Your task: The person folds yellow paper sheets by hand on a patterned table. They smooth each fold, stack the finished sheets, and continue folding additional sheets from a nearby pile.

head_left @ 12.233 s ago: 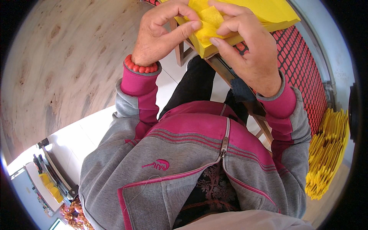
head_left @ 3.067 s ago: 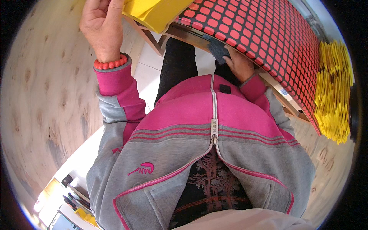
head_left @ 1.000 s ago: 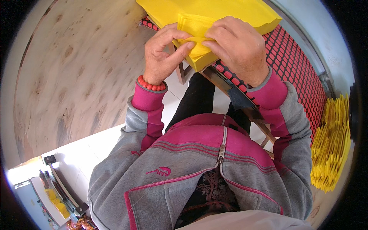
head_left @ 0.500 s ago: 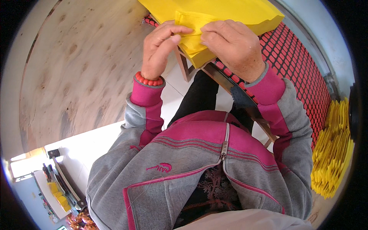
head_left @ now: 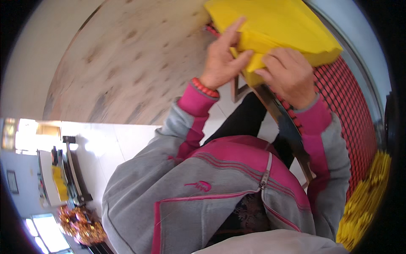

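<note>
A thick pile of yellow sheets [head_left: 283, 21], paper or thin cloth, lies at the far end of a bench. On its near left corner a small yellow folded piece [head_left: 258, 42] is being handled. My left hand [head_left: 222, 63], a red bead bracelet at the wrist, has its thumb and index finger spread wide, the thumb touching the fold. My right hand [head_left: 292, 76] bends its fingers over the near edge of the same piece, thumb and fingertips pinching it. Motion blurs the fingertips a little.
A red-and-black patterned mat [head_left: 342, 89] covers the bench along the wall. Many yellow folded pieces [head_left: 366, 199] stand stacked at the lower right. A large plywood board [head_left: 127, 72] fills the upper left. Past it lie a white tiled floor [head_left: 118, 139] and shiny orange-gold decorations [head_left: 80, 224].
The whole view has turned, so hands and pile sit further right in the picture. My left index finger has stretched out from its bent position near the fold; my right hand stays pinched.
</note>
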{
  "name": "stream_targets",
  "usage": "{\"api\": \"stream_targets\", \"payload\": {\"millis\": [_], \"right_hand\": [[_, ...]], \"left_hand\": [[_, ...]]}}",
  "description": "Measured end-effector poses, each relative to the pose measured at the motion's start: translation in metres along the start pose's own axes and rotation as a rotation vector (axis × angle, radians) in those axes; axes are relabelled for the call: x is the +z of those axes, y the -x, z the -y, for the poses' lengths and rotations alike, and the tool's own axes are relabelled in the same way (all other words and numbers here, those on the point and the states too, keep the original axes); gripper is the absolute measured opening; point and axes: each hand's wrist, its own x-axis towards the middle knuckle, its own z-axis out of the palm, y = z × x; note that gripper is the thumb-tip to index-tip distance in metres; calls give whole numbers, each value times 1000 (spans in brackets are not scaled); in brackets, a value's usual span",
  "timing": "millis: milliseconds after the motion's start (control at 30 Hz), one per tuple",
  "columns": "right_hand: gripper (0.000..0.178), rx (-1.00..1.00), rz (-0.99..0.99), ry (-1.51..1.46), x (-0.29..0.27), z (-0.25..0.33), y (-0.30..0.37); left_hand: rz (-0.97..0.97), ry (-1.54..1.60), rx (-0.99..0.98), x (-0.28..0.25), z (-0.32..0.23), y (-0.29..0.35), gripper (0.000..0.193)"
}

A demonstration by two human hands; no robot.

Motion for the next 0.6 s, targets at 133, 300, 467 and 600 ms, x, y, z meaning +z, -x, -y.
{"api": "stream_targets", "payload": {"millis": [133, 300, 467, 600], "right_hand": [[24, -18, -27, 6, 6, -3, 7], [25, -86, -88, 34, 11, -1, 11], [27, -73, -109, 45, 12, -1, 12], [28, -32, -69, 45, 12, -3, 18]], "left_hand": [[42, 4, -24, -3, 1, -2, 82], [109, -6, -57, -8, -4, -4, 55], [149, -157, 12, -13, -11, -9, 32], [217, -276, 199, -12, -8, -17, 31]]}}
